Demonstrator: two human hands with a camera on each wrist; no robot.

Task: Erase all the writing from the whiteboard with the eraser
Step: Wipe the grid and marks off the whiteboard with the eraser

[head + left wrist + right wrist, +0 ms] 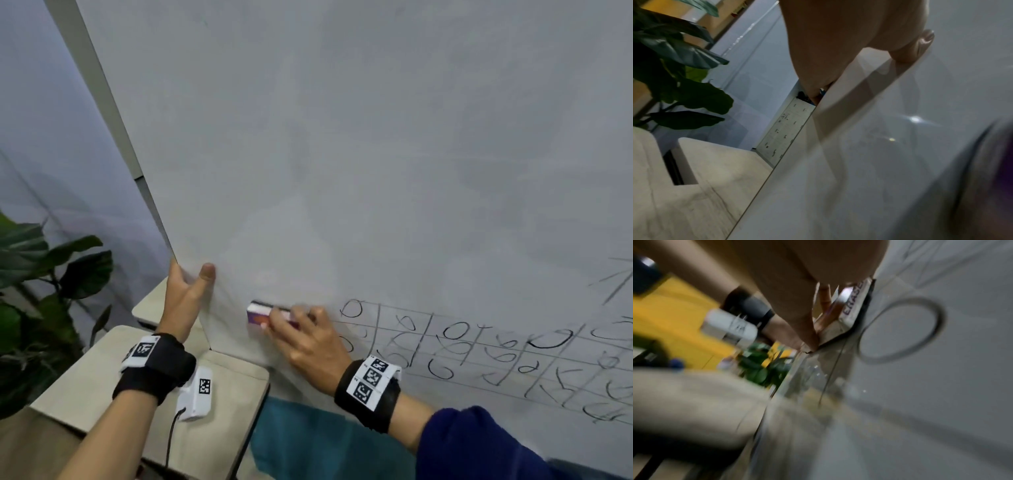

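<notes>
The whiteboard [342,154] fills most of the head view, wiped bare across its upper and left parts. A hand-drawn grid of circles and marks [479,353] stays at the lower right, with a few strokes [613,281] above it. My right hand [301,329] holds the white and purple eraser [262,313] flat against the board, just left of the grid. In the right wrist view the eraser [854,305] sits beside a drawn circle [900,329]. My left hand [188,284] grips the board's left edge [838,100], thumb on the front, fingers hidden behind.
Beige tables [85,387] stand below the board's left corner. A white device with a cable [198,394] hangs under my left wrist. A leafy green plant [41,274] is at the far left, and a teal patch [308,442] lies below the board.
</notes>
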